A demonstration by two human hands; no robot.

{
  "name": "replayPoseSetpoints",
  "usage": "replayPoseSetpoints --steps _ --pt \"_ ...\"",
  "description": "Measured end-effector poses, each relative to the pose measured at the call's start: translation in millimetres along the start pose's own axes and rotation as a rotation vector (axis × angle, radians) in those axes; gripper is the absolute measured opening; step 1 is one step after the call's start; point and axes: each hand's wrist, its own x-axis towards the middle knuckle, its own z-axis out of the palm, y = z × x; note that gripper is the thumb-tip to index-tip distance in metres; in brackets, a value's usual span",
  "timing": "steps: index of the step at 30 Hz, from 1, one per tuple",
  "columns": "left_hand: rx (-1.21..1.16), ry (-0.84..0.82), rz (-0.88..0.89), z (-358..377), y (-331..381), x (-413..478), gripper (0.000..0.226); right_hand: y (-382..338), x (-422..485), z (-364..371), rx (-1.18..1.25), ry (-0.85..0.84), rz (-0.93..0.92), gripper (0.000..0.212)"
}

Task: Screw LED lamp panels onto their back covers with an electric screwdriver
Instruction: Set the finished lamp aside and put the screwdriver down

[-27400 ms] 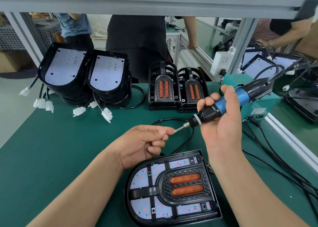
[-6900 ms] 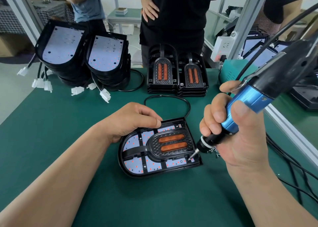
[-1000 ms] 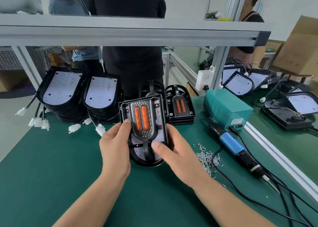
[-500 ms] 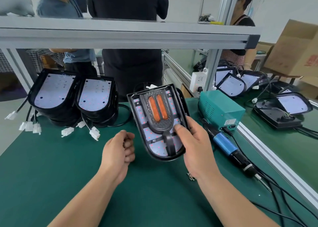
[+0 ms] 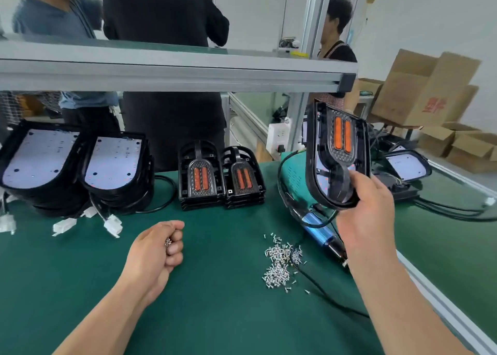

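My right hand (image 5: 367, 214) grips the rounded lower end of an assembled lamp (image 5: 336, 155), black with two orange strips, and holds it upright in the air at the right. My left hand (image 5: 158, 247) lies on the green mat with its fingers curled round a few small screws (image 5: 168, 241). The blue electric screwdriver (image 5: 318, 232) lies on the mat below the lamp, partly hidden by my right hand. A loose heap of screws (image 5: 279, 263) sits on the mat between my hands.
Two stacks of back covers with white LED boards (image 5: 72, 163) stand at the back left, their white plugs (image 5: 113, 225) on the mat. Two stacks of black panels (image 5: 220, 177) stand behind the middle. A teal power box (image 5: 294, 174), cables, more lamps (image 5: 403, 166) and several people are beyond.
My right hand has carried the lamp up and to the right, away from the middle of the mat. My left hand stays closed on the mat.
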Motion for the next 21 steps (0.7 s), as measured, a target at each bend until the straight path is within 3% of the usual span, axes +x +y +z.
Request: replayPoseSetpoints --steps 9,14,21 --pt "0.004 -0.021 0.004 0.4 -1.5 2.3 0.021 -39.5 34.1 -77.5 -0.036 0.192 -0.071 0.026" --pt "-0.011 -0.031 -0.008 1.7 0.0 1.7 0.024 -65.5 41.8 -123.0 -0.076 0.339 -0.119 0.013" --pt "-0.034 -0.052 -0.040 3.4 0.9 1.0 0.030 -79.7 42.5 -175.8 -0.097 0.510 -0.129 0.027"
